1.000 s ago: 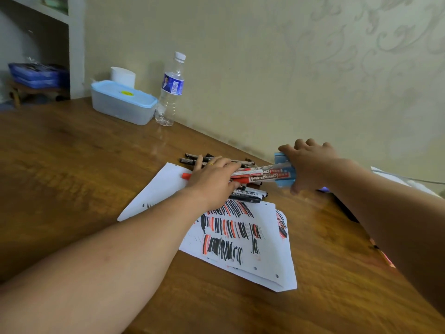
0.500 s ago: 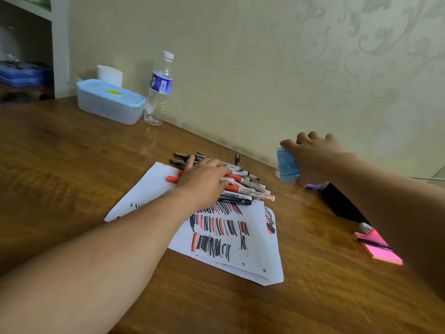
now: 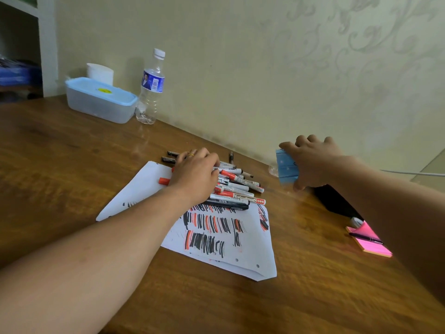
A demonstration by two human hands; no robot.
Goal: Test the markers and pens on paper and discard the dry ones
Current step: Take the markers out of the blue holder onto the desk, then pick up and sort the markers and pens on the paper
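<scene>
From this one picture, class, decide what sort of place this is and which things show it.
Probably a room in a home or small office: a wooden desk set against a wall with patterned wallpaper, with a water bottle and a pad of pink sticky notes on it.

My left hand [image 3: 195,174] rests palm-down on marker pile [image 3: 237,189], pile on scribbled paper [image 3: 240,239]. My right hand [image 3: 310,162] grips blue box [image 3: 285,169] near wall. Pink sticky pad [image 3: 372,245], pen [image 3: 366,238] on it. Water bottle [image 3: 150,92] just beside lidded tub [image 3: 98,102].
</scene>
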